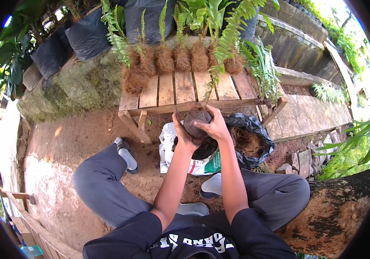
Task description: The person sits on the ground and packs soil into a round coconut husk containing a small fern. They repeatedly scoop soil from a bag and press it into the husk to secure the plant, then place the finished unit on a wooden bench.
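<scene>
A dark, rounded ball of soil (195, 124) is cupped between my two hands. My left hand (182, 128) holds its left side and underside, the fingers smeared with soil. Around the right side curls my right hand (215, 124), its thumb lying across the front of the ball. A fern frond (215, 73) rises from the top of the ball, over the bench. Directly below is an open white sack (167, 152) with dark soil (207, 149) inside. Beside it on the right, a black plastic bag (266, 142) contains brown coconut fibre (245, 140).
On the slatted wooden bench (185, 89) stand several ferns with fibre-wrapped root balls (182, 59), and a loose fibre clump (135, 80) at the left. Black planting bags (89, 35) line the mossy stone ledge (74, 85). Broken stones (304, 162) and a log (334, 210) lie to the right.
</scene>
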`<state>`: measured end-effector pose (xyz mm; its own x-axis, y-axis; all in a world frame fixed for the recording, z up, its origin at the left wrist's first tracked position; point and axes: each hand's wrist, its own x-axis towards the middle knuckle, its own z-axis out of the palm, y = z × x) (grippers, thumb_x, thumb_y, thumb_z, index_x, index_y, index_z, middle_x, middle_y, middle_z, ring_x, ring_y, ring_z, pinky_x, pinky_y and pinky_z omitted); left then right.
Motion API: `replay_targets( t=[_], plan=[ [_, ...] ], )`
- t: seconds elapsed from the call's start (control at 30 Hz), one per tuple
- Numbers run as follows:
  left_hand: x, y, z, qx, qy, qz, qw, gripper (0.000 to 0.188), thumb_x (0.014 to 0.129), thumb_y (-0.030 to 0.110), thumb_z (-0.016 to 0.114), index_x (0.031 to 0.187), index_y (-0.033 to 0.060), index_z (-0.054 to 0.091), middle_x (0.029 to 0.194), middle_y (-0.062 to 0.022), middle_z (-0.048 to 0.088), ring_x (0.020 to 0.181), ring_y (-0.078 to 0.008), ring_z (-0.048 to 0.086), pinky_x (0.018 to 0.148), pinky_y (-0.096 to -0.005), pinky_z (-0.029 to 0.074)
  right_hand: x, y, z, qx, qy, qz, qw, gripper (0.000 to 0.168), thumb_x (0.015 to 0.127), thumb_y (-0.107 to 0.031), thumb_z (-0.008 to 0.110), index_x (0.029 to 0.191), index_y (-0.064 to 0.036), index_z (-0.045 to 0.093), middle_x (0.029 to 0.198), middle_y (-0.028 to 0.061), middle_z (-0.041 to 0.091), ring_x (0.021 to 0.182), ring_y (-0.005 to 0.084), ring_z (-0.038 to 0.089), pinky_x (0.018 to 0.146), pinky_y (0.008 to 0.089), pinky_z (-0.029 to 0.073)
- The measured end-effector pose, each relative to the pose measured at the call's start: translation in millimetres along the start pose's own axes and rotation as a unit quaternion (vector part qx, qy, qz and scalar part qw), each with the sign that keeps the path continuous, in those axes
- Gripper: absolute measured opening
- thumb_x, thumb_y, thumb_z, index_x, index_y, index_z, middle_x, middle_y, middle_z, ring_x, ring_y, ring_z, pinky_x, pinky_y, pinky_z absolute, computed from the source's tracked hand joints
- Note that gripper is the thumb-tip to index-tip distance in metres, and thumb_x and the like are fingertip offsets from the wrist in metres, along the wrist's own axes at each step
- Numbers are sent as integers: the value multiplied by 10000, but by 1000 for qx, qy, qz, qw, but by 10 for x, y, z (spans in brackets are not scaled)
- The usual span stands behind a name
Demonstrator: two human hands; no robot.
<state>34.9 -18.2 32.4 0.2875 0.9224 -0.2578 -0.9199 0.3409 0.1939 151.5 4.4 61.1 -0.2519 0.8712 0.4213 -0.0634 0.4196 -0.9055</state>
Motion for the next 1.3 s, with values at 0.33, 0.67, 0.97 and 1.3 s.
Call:
replay_targets(
  t=[0.33, 0.67, 0.97, 1.3],
  plan=[
    [-34, -64, 93, -86, 101, 127, 983, 695, 869, 685, 386, 1236, 124, 569, 1237, -69, 604, 1141, -261, 575, 982, -439, 449, -6, 41, 263, -109, 158, 135, 972, 464, 791, -373, 763, 986, 40, 681, 808, 144, 705, 777, 204, 668, 765, 350, 512],
    [122, -50, -65, 5, 15, 45, 999, 407, 945, 420, 438, 1158, 134, 634, 1106, -31, 670, 1019, -211, 642, 909, -390, 502, -39, 182, 78, -14, 79, 90, 993, 285, 887, -220, 664, 1031, 26, 665, 782, 83, 640, 723, 100, 551, 672, 274, 461],
    [34, -48, 62, -6, 11, 25, 1000, 541, 914, 541, 443, 1273, 150, 548, 1234, -80, 598, 1108, -261, 598, 936, -435, 493, 61, -18, -45, -106, 11, 5, 994, 361, 835, -259, 719, 1103, -20, 674, 1094, 166, 662, 995, 222, 626, 888, 349, 461],
    [154, -1, -162, -21, 13, 27, 999, 459, 916, 488, 447, 1126, 120, 625, 1091, -76, 663, 989, -251, 643, 891, -405, 524, 26, 126, 110, -75, 34, 75, 994, 396, 694, -256, 820, 941, 26, 691, 850, 134, 711, 806, 217, 671, 770, 356, 511]
  ],
)
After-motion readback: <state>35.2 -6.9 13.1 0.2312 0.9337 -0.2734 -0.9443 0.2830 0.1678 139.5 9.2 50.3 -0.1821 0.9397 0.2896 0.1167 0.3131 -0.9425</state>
